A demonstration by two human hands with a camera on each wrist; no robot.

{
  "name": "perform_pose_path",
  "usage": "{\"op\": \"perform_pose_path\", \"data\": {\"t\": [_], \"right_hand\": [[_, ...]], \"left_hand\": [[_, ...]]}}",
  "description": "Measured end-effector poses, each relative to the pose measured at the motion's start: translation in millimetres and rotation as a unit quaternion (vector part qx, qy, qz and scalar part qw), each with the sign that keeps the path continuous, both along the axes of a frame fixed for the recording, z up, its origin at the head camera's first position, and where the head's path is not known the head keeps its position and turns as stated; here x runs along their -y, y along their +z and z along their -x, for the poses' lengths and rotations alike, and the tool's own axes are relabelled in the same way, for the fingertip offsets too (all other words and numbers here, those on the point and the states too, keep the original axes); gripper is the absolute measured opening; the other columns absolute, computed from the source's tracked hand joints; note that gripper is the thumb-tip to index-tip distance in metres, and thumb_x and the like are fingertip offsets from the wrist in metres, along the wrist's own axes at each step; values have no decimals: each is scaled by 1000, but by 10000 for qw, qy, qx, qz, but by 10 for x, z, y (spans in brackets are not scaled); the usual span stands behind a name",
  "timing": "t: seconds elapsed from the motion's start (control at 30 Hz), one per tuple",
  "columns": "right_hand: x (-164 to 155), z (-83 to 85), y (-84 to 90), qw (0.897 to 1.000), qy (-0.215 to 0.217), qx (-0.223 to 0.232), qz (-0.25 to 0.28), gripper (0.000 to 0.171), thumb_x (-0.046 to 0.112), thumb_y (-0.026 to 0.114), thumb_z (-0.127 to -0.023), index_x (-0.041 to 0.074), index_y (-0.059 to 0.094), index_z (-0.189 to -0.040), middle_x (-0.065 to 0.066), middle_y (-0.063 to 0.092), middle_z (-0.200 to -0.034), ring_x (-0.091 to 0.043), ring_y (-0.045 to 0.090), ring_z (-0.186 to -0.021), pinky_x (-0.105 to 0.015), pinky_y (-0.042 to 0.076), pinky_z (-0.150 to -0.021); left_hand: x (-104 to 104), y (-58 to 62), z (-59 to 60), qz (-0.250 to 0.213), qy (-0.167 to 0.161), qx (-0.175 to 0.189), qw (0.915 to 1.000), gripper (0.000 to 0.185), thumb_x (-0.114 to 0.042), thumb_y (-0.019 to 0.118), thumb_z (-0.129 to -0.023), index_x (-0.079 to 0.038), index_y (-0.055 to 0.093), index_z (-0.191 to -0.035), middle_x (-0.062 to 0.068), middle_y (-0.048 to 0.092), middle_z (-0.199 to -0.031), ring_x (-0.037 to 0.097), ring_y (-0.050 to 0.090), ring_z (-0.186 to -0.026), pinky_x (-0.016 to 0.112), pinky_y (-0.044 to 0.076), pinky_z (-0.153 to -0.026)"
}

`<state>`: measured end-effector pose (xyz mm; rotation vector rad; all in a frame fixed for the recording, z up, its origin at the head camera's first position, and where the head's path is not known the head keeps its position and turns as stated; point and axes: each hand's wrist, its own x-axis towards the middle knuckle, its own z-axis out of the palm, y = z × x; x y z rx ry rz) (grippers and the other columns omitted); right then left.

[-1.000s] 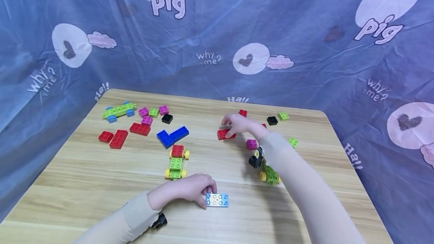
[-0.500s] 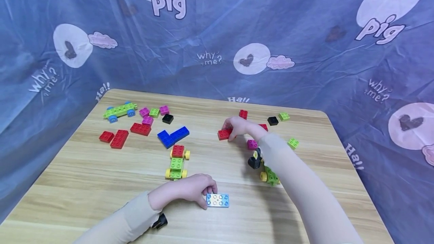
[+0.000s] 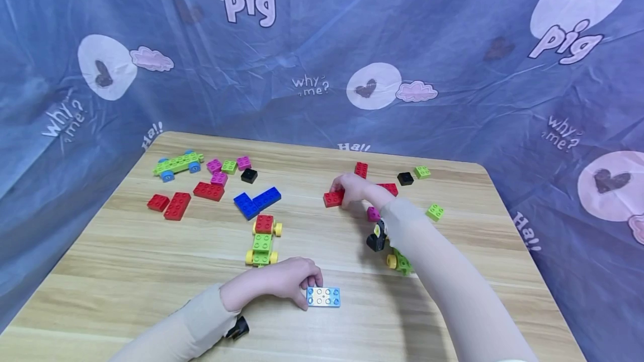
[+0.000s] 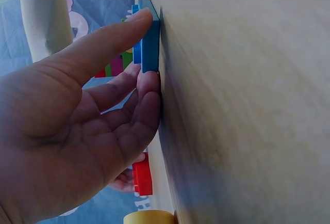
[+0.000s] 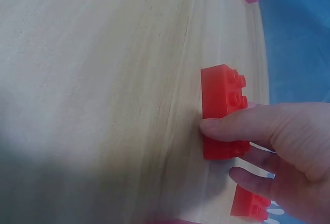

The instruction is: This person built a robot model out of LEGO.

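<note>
My left hand (image 3: 308, 288) rests near the table's front edge and pinches the left end of a flat light-blue plate (image 3: 323, 296) lying on the wood. The left wrist view shows the thumb (image 4: 111, 41) on one side of the plate (image 4: 149, 38) and the fingers curled against the other. Further back, my right hand (image 3: 346, 194) grips a red brick (image 3: 333, 199) low on the table. In the right wrist view the thumb (image 5: 242, 126) lies across the red brick (image 5: 221, 97), and a second red brick (image 5: 250, 203) sits just behind the fingers.
A green car with yellow wheels and a red brick on top (image 3: 261, 242) stands just beyond my left hand. Blue bricks (image 3: 256, 201), red bricks (image 3: 176, 205) and a green car with blue wheels (image 3: 177, 163) lie at left. Another yellow-wheeled green piece (image 3: 399, 261) sits under my right forearm.
The right hand's fingers, spread over the red brick a second ago, have curled around it. The left hand and the light-blue plate have stayed put.
</note>
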<state>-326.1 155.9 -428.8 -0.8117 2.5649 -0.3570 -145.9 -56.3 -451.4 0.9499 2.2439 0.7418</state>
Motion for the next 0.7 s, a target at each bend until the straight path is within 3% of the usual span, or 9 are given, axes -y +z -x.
{"op": "perform_pose_path", "data": {"t": [0.43,0.7], "right_hand": [[-94,3,66,9985,42,239,495,44,6,79,-75,-3,65,-116,-17,68,-114,-28,61,-105,-41,49,-96],[-151,0,89,9965,-33,26,830,44,12,80,-75,-1,68,-116,-14,71,-111,-23,62,-96,-37,50,-90]], "left_hand": [[1,-29,17,-8,-5,16,10000,35,-13,87,-69,-14,67,-97,-11,53,-79,-1,47,-73,16,42,-72],[-7,-1,9,-7,3,43,10000,36,-12,87,-68,-13,67,-98,-10,53,-80,0,47,-73,16,42,-71]]}}
